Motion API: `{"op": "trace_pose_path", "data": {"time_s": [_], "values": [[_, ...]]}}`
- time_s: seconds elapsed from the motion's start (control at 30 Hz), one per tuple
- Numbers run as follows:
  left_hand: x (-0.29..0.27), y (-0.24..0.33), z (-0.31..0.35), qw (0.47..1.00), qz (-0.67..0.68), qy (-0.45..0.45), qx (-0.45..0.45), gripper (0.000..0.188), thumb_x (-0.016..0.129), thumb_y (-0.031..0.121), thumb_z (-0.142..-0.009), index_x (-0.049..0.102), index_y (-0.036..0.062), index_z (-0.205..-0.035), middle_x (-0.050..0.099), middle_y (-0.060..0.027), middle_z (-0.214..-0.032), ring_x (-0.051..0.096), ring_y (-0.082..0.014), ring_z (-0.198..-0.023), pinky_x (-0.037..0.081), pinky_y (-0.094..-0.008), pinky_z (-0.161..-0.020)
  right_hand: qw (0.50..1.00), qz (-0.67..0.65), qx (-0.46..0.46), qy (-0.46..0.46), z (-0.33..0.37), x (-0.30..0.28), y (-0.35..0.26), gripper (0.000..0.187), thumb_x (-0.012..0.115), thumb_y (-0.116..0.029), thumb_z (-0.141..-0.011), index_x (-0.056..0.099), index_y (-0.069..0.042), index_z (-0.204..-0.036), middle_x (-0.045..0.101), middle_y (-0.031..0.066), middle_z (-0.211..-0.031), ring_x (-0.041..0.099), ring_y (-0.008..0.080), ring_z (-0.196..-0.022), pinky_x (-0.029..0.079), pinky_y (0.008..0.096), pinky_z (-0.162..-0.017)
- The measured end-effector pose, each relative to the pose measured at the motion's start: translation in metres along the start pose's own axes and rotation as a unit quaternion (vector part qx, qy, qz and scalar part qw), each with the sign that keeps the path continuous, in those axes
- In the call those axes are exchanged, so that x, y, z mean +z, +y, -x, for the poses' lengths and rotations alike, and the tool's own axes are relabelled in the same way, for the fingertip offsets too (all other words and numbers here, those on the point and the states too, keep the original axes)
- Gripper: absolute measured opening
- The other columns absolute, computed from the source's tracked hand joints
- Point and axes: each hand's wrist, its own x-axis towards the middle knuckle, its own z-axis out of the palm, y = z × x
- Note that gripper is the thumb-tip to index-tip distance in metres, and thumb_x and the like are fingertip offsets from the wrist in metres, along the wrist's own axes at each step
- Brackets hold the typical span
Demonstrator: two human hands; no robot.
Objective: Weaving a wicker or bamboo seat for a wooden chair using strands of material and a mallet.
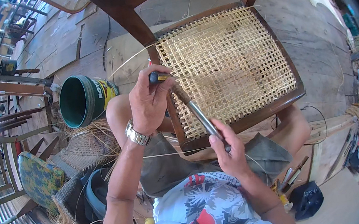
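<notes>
A dark wooden chair frame (288, 93) with a woven cane seat (228, 68) stands between my knees. Over the seat's left edge, my left hand (149, 99) is closed around a tool with a black-and-yellow handle (159, 77); its working end is hidden. My right hand (228, 151) grips the lower end of a rod-shaped tool (200, 114), shiny metal with a rough brown upper part. That brown end reaches up to the fingers of my left hand. A loose cane strand (128, 60) sticks out from the seat's upper left corner.
A dark green bucket (78, 101) with a yellow label lies tipped at the left. Below it are cane scraps (94, 140) and a camouflage-patterned cushion (39, 175). Several tools (294, 174) and a black bag (306, 199) lie at the lower right.
</notes>
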Motion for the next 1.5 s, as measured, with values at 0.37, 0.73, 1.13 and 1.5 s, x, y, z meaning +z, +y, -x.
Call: {"op": "trace_pose_path", "data": {"time_s": [0.37, 0.73, 1.13, 1.5], "values": [[-0.006, 0.004, -0.018, 0.999, 0.032, 0.037, 0.014, 0.023, 0.073, 0.0, -0.096, 0.062, 0.0035, -0.117, 0.074, -0.0054, -0.103, 0.069, -0.0088, -0.087, 0.055, -0.0246, -0.077, 0.993, -0.083, 0.053, 0.066, 0.009, -0.023, 0.009, 0.045, 0.055, -0.013, -0.107, 0.049, 0.001, -0.15, 0.059, -0.0006, -0.094, 0.052, 0.0046, -0.078, 0.043, 0.0207, -0.065], [-0.006, 0.009, -0.015, 0.999, 0.03, -0.008, 0.026, 0.027, 0.074, 0.002, -0.095, 0.062, 0.0057, -0.119, 0.074, -0.0046, -0.1, 0.069, -0.0089, -0.09, 0.055, -0.0252, -0.08, 0.997, -0.069, -0.015, 0.035, -0.017, -0.031, -0.004, 0.045, 0.058, -0.013, -0.107, 0.051, 0.002, -0.149, 0.058, -0.002, -0.091, 0.05, 0.0034, -0.072, 0.041, 0.0207, -0.061], [-0.024, 0.001, 0.0, 0.999, 0.029, 0.022, 0.008, 0.025, 0.075, 0.003, -0.095, 0.062, 0.005, -0.117, 0.073, -0.004, -0.097, 0.068, -0.0106, -0.084, 0.055, -0.0258, -0.076, 0.999, -0.037, 0.007, -0.013, 0.008, -0.029, 0.006, 0.044, 0.059, -0.015, -0.107, 0.054, 0.003, -0.147, 0.062, 0.0008, -0.097, 0.055, 0.0069, -0.079, 0.047, 0.0238, -0.07], [-0.02, -0.001, 0.007, 0.997, 0.056, 0.058, 0.022, 0.026, 0.074, 0.002, -0.095, 0.062, 0.0054, -0.118, 0.069, -0.0035, -0.089, 0.065, -0.0086, -0.079, 0.054, -0.0248, -0.072, 0.99, 0.067, -0.02, -0.118, -0.003, 0.004, -0.002, 0.043, 0.06, -0.015, -0.105, 0.053, 0.004, -0.144, 0.067, 0.0093, -0.1, 0.061, 0.0122, -0.085, 0.051, 0.0286, -0.079]]}}
